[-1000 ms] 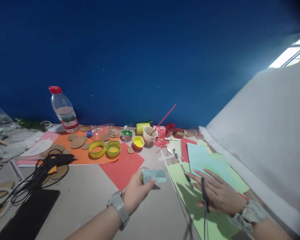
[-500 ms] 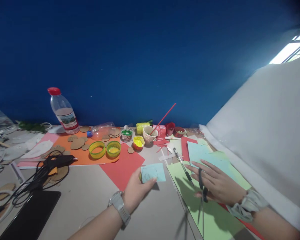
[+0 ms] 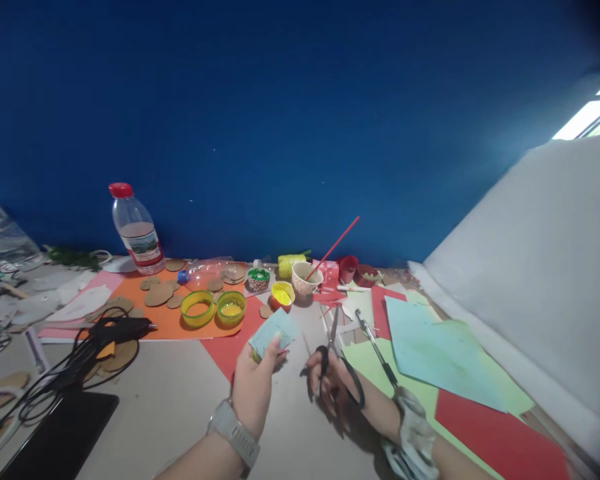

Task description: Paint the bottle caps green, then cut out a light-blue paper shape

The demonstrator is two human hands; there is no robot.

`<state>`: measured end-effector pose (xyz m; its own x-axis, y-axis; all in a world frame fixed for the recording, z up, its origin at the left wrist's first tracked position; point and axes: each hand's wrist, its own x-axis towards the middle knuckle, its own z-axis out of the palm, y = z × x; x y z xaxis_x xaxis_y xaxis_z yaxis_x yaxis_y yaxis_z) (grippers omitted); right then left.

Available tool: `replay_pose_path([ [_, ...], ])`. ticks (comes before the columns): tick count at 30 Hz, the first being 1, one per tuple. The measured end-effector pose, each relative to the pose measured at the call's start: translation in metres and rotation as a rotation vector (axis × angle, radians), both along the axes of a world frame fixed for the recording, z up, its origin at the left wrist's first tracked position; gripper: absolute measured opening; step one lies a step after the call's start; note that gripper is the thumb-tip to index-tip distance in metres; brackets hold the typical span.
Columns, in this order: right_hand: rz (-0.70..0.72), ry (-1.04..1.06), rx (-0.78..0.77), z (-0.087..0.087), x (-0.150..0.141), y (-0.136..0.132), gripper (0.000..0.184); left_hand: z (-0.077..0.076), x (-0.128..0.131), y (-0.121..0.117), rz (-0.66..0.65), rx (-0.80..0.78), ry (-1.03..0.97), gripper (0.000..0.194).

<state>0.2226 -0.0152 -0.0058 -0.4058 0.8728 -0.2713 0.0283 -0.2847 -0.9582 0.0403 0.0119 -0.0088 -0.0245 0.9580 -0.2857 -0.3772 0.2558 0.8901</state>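
Note:
My left hand (image 3: 257, 383) grips a small light-blue piece of paper (image 3: 274, 331), the thumb lying over its lower edge. Some faint marks show on the paper. A wristwatch is on that wrist. Close by on the right, my right hand (image 3: 336, 390) has its fingers in the black handles of a pair of scissors (image 3: 331, 343). The blades stand apart and point up and away, beside the paper without touching it. A pen (image 3: 377, 350) lies on green paper (image 3: 367, 360) to the right.
Blue paper (image 3: 435, 347) and red paper (image 3: 495, 433) lie at the right. Behind stand a paint cup (image 3: 282, 295), a patterned cup (image 3: 306, 285) with a red stick and a red-capped bottle (image 3: 140, 233). A glue gun (image 3: 123, 327) and black phone (image 3: 60, 433) lie left.
My right hand has swung left from above the green paper, and the scissors have turned from hanging down to pointing away. The light-blue paper has tilted and moved slightly left.

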Motion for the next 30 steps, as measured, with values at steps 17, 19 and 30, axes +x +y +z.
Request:
replay_pose_path([
  [17, 0.376, -0.289, 0.196, 0.021, 0.014, -0.008, 0.061, 0.016, 0.002, -0.016, -0.173, 0.218, 0.372, 0.025],
  [19, 0.367, -0.287, 0.206, 0.02, 0.013, -0.006, 0.057, 0.017, 0.001, -0.017, -0.201, 0.256, 0.419, 0.023],
  [30, 0.528, -0.112, -0.023, 0.015, 0.0, 0.017, 0.073, 0.011, -0.002, -0.021, -0.185, 0.27, 0.324, 0.029],
])
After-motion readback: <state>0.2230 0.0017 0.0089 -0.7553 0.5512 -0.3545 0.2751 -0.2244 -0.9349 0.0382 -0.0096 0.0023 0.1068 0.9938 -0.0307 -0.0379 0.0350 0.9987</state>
